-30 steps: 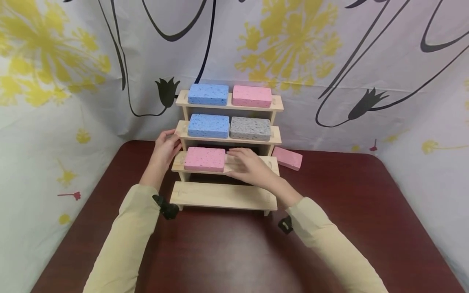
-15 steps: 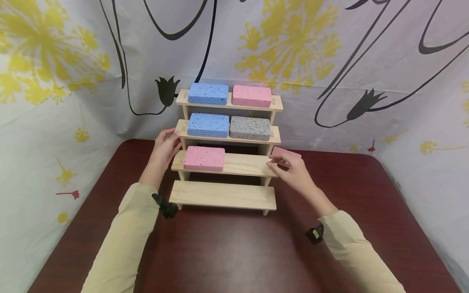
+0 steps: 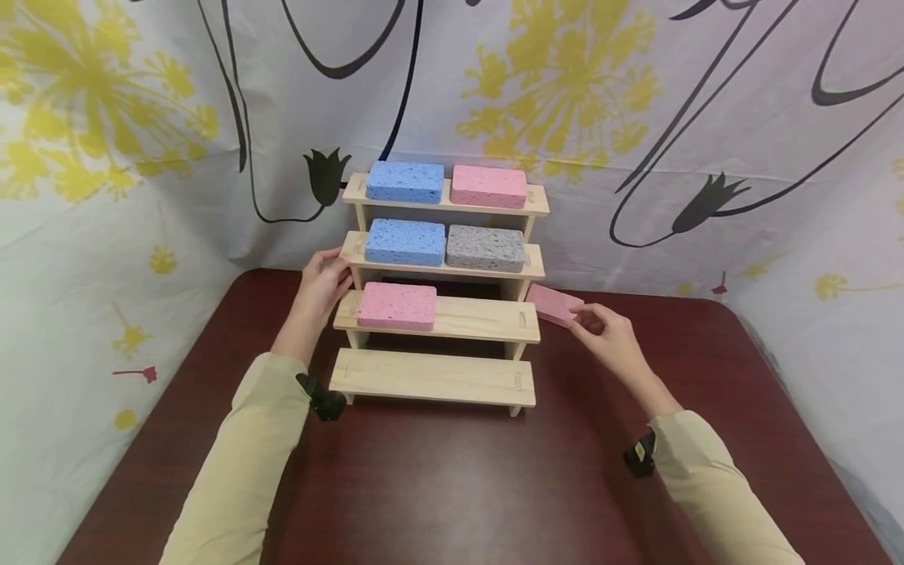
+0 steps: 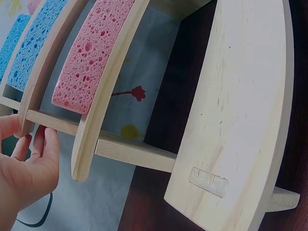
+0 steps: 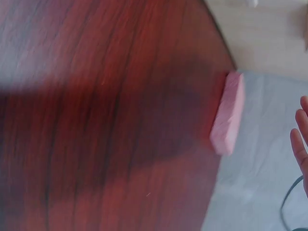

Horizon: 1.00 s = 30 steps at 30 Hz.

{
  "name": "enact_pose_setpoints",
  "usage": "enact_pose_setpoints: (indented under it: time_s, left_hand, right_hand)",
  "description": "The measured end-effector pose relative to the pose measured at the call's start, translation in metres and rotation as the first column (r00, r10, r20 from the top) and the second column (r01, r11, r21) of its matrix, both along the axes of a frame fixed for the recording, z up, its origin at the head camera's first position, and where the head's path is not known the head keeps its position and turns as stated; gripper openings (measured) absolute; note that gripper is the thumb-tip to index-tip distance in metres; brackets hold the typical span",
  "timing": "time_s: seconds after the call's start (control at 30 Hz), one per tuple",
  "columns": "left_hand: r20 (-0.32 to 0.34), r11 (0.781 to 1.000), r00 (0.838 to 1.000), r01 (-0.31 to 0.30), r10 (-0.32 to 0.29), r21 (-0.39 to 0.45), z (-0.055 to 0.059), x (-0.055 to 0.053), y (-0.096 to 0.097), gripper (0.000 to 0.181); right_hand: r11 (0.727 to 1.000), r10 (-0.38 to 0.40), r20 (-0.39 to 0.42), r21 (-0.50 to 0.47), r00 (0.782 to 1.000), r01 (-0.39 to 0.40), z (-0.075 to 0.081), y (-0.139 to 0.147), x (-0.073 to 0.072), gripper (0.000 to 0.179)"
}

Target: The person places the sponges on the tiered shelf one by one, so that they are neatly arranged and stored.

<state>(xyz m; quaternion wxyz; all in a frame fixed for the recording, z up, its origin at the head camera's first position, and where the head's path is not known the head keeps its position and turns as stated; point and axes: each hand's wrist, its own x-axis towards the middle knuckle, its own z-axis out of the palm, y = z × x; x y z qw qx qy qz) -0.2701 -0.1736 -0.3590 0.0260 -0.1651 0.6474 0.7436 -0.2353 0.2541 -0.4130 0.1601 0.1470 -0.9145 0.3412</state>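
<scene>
A stepped wooden rack (image 3: 431, 375) has four tiers, two of them full of sponges. My left hand (image 3: 321, 288) grips the left end of the second tier from the top; in the left wrist view its thumb lies over the board and its fingers (image 4: 50, 144) curl beneath. One pink sponge (image 3: 397, 306) sits on the left of the third tier. Another pink sponge (image 3: 552, 304) lies on the table just right of the rack. At its right end hovers my right hand (image 3: 607, 333), fingers loosely bent; the right wrist view shows a gap between fingers and sponge (image 5: 229, 115).
A blue sponge (image 3: 405, 182) and a pink sponge (image 3: 489, 187) occupy the top tier. Below them are a blue sponge (image 3: 405, 242) and a grey sponge (image 3: 485, 248). The dark red table (image 3: 438, 486) ends against a patterned cloth backdrop (image 3: 452, 86).
My right hand has moved right, from beside the pink sponge on the third tier to the pink sponge on the table. My left hand keeps its place on the rack.
</scene>
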Motion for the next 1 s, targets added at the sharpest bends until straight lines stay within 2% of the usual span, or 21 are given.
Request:
enact_pose_setpoints:
  time_s: [0.17,0.27,0.4,0.43,0.5,0.57,0.7,0.87,1.0]
  left_hand:
    - [0.0,1.0,1.0,-0.005,0.005,0.004,0.003,0.001,-0.003,0.044]
    - [-0.005,1.0,1.0,-0.015,0.015,0.001,-0.002,-0.003,-0.006,0.042]
    - [-0.003,1.0,1.0,-0.023,0.023,-0.013,-0.005,-0.006,-0.009,0.04]
    - [0.001,0.999,1.0,-0.021,0.021,-0.033,-0.002,-0.004,-0.007,0.04]
    - [-0.004,0.999,1.0,-0.028,0.028,-0.025,-0.001,-0.004,-0.007,0.04]
    - [-0.006,0.999,1.0,-0.027,0.027,-0.019,0.0,-0.003,-0.006,0.041]
    - [0.01,0.999,1.0,-0.023,0.024,-0.025,0.003,0.0,-0.002,0.041]
    - [0.014,0.999,1.0,-0.025,0.025,-0.041,-0.002,0.0,0.001,0.039]
    - [-0.019,1.0,1.0,-0.021,0.02,-0.019,-0.011,-0.004,-0.002,0.04]
  right_hand:
    - [0.999,-0.04,0.082,-0.002,0.996,0.041,-0.011,0.011,-0.013,0.027]
    - [0.998,-0.057,0.134,0.003,0.989,0.057,-0.018,0.014,-0.023,0.032]
    - [0.994,-0.077,0.267,0.093,0.961,0.054,-0.028,0.015,-0.038,0.053]
    - [0.992,-0.083,0.295,0.12,0.952,0.049,-0.031,0.015,-0.042,0.059]
    - [0.984,-0.098,0.331,0.173,0.938,0.041,-0.034,0.014,-0.048,0.067]
    - [0.978,-0.116,0.343,0.205,0.932,0.046,-0.037,0.014,-0.053,0.069]
    - [0.967,-0.132,0.324,0.252,0.937,0.049,-0.041,0.015,-0.061,0.066]
    - [0.948,-0.128,0.337,0.317,0.933,0.016,-0.045,0.013,-0.07,0.07]
    - [0.938,-0.115,0.361,0.346,0.925,-0.019,-0.049,0.009,-0.078,0.077]
